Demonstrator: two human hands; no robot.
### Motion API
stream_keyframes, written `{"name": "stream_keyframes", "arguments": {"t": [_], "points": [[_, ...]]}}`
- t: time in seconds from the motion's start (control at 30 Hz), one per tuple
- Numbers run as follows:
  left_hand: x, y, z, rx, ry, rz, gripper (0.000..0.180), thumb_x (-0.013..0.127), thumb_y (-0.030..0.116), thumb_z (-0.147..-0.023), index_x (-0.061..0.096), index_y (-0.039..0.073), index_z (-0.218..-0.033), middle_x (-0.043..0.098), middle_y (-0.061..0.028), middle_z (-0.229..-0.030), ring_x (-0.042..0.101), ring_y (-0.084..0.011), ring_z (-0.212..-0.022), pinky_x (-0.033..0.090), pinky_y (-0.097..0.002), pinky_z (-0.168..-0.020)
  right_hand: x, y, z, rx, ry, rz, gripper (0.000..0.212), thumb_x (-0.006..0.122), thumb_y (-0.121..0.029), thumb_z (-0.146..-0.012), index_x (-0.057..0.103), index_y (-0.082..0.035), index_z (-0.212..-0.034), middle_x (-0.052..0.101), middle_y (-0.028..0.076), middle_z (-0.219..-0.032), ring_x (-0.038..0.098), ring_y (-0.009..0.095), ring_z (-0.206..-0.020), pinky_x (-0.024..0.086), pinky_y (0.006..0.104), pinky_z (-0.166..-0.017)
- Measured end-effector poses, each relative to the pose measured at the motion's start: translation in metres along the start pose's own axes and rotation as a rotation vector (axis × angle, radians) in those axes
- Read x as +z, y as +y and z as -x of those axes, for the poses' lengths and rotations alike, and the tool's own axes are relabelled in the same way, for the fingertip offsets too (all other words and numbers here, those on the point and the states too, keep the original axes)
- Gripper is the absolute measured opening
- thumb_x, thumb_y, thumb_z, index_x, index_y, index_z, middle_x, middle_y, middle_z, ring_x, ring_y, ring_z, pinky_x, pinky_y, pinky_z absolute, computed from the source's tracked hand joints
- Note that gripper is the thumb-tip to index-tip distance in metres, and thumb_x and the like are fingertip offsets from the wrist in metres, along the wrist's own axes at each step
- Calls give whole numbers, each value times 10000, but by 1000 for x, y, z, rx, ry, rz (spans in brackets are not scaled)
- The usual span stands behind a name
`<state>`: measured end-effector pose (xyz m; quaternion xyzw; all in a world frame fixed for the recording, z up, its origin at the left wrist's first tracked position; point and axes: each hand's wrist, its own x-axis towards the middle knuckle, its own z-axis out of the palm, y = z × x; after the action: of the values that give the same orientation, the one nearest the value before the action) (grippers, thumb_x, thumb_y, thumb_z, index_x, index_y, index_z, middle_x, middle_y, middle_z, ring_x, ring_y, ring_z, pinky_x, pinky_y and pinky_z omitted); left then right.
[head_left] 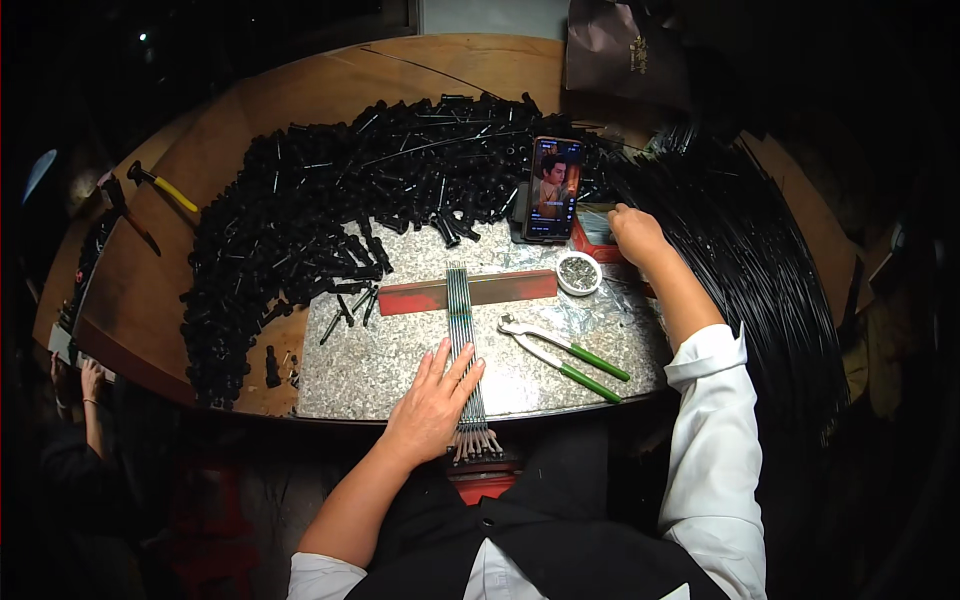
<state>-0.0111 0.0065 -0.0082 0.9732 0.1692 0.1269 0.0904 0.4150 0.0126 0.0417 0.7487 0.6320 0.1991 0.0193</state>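
My left hand (430, 408) lies flat, fingers stretched, across a row of thin metal rods (459, 318). The rods rest side by side over a red-and-brown bar (410, 296), their near ends reaching past the board's front edge. Further off to the right, my right hand (638, 238) is at a small red tray (592, 246), its fingers curled together; what they hold, if anything, is hidden. End-cutting pliers (590, 382) with green handles lie on the speckled board (350, 375). Beside the bar stands a round white dish (561, 284) of small metal bits.
Black tubular parts (300, 190) are heaped along the left and back. A phone (553, 190) stands upright behind the bar. Long black rods (745, 260) spread at right, near a dark bag (625, 60). A yellow-handled hammer (165, 188) lies far left; another person's hand (91, 380) shows below it.
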Motion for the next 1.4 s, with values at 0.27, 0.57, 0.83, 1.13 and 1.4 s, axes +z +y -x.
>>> {"name": "stream_keyframes", "arguments": {"t": [0.27,0.57,0.83,1.13,1.4], "points": [[-1,0,1,-4,5,6,678,581,12,-748,375,40,-1393,312,-189,-1464,264,-430,-1358,261,-531,-1100,-37,-57,5,-114,196,-153,155,525,-18,-773,516,-52,-924,611,147,-842,641,332,-778,522,412,-640],[6,-3,0,16,33,-33,567,515,103,-838,387,42,-1387,323,-189,-1459,269,-433,-1355,259,-528,-1099,-32,-150,0,-337,197,-420,155,505,-71,-809,564,-40,-949,557,151,-870,621,326,-845,519,408,-676],[-2,2,0,14,39,8,713,592,433,-829,393,23,-1376,328,-207,-1449,278,-446,-1343,258,-536,-1091,-19,-161,-4,-339,207,-365,146,530,-101,-796,610,-42,-902,558,138,-871,619,298,-839,521,387,-678],[1,-1,-2,36,50,-32,782,596,509,-792,399,21,-1370,339,-215,-1437,296,-462,-1324,266,-545,-1082,-18,-162,-6,-336,206,-339,186,533,-103,-792,630,-53,-943,562,121,-875,612,281,-846,518,382,-688],[1,0,-2,35,58,-32,793,589,530,-782,408,25,-1365,346,-213,-1433,297,-462,-1326,268,-547,-1081,-17,-166,-8,-351,214,-396,138,533,-103,-796,616,-29,-878,557,139,-895,611,295,-888,525,392,-720]]}}
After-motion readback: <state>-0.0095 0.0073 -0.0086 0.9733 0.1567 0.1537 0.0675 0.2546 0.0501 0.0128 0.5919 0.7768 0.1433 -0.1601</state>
